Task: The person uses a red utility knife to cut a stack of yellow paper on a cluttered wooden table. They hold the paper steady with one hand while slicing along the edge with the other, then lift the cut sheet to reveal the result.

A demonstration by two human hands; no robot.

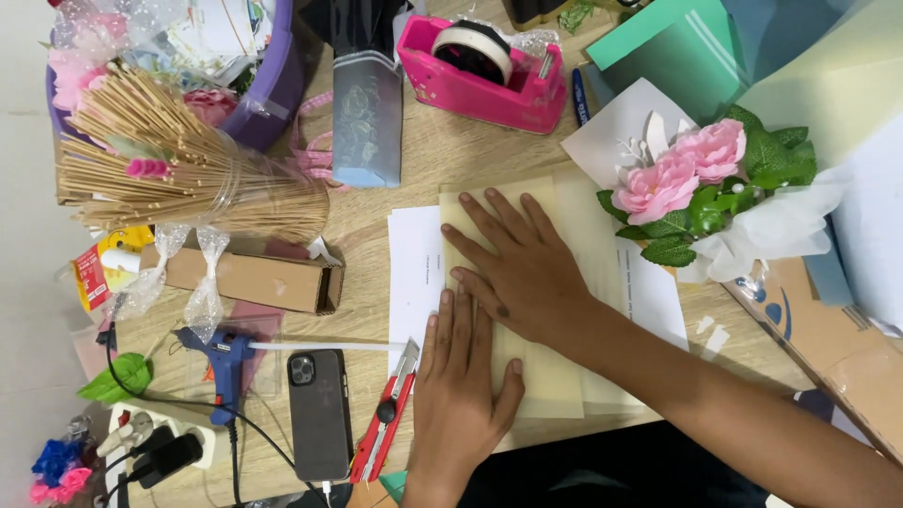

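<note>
- Two flat palms pressed the cream paper sheet [564, 310] at frame centre, directly beneath them.
- Your left hand [461, 376] lay open, fingers straight, gripping nothing.
- Your right hand [522, 268] spread open above it, fingers splayed, overlapping the left fingertips.

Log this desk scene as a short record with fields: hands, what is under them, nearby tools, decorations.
left hand: flat, palm down on the cream paper sheet
right hand: flat on the same sheet, fingers spread
under sheet: white paper
tools: red utility knife, blue glue gun, pink tape dispenser, black phone
decorations: pink flower bouquet, bundle of wooden sticks
</note>
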